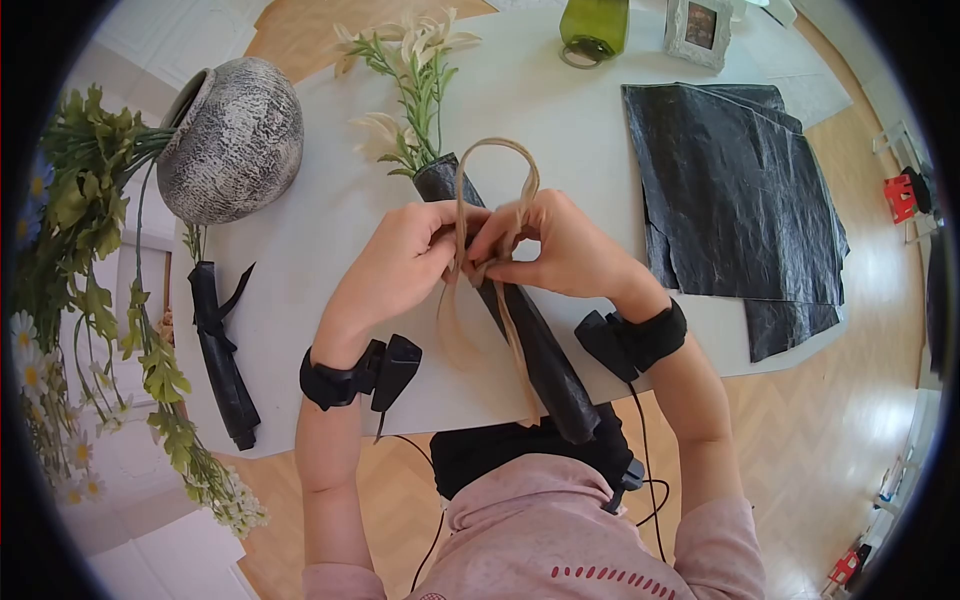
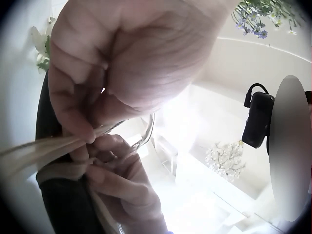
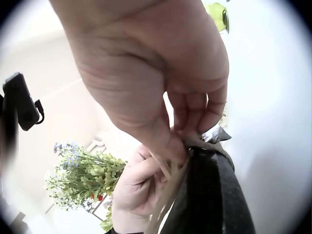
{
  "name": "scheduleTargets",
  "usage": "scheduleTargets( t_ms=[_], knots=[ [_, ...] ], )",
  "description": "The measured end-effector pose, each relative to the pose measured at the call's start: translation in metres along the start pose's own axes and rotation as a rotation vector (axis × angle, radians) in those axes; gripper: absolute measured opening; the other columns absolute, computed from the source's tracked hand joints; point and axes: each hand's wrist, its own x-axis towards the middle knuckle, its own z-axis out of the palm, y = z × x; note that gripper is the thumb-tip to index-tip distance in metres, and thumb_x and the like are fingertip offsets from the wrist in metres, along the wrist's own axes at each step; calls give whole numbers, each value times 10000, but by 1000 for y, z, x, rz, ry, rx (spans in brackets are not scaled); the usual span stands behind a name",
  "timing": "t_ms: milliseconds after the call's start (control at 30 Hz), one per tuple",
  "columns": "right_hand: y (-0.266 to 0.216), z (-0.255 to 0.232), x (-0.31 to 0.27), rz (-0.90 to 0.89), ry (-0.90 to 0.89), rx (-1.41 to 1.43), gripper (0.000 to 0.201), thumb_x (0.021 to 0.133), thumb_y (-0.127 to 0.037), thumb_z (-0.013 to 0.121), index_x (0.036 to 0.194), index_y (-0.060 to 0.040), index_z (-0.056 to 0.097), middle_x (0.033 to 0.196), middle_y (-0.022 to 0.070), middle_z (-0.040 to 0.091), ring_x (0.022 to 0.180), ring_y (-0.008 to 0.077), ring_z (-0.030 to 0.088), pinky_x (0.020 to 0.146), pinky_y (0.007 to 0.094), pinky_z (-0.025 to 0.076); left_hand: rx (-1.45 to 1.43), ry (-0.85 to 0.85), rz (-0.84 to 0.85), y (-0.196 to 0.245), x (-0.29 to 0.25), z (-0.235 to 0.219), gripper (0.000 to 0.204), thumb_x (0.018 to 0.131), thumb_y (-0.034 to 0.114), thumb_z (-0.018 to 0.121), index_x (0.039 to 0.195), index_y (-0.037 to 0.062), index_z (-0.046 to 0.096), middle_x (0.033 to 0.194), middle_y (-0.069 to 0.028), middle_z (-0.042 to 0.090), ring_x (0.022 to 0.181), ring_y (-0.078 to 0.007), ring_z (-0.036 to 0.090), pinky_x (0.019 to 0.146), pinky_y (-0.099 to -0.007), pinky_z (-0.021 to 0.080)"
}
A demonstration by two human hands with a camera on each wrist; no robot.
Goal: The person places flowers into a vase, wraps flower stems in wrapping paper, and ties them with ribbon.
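Nearest the head camera: pink sleeves and torso, then two wrists with black camera straps. Going left to right across the bench (image 1: 330, 215): daisy stems (image 1: 90, 300) spill out of a tipped grey vase (image 1: 232, 138) at far left; a small black bundle (image 1: 220, 355) already tied lies just below it. Centre: a black wrap (image 1: 530, 345) around white flowers (image 1: 405, 70) lies diagonally, bloom end pointing away from the person. A raffia tie (image 1: 495, 175) loops up above the wrap, tails hanging down toward the bench edge.

Left hand (image 1: 400, 262): grip pinching raffia strands between thumb and fingertips, right at the wrap; the left wrist view shows the strands running out from under the thumb. Right hand (image 1: 560, 245): grip pinching the raffia too, fingers curled, touching the left hand at the knot point.

Right of the hands: black paper sheets (image 1: 735, 190) lie flat, well apart from the wrap. A green glass (image 1: 594, 28) and a picture frame (image 1: 698, 28) stand at the far edge.

Judgement: knot or bow being formed. To do it well, keep both pinches close to the wrap so the band does not slacken, pull the ends evenly, keep the loop from twisting, and keep the wrap flat on the bench.
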Motion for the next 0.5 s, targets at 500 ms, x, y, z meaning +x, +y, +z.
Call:
scheduleTargets(
  t_ms=[500],
  knots=[
    [6,6,2,-183,395,-30,65,623,33,595,655,-23,584,688,62,557,640,150,542,579,253,446,-159,23,-4,6,7,-1,209,711,-14,581,918,-39,577,803,-72,618,567,-63,524,487,-189,417]
  ],
)
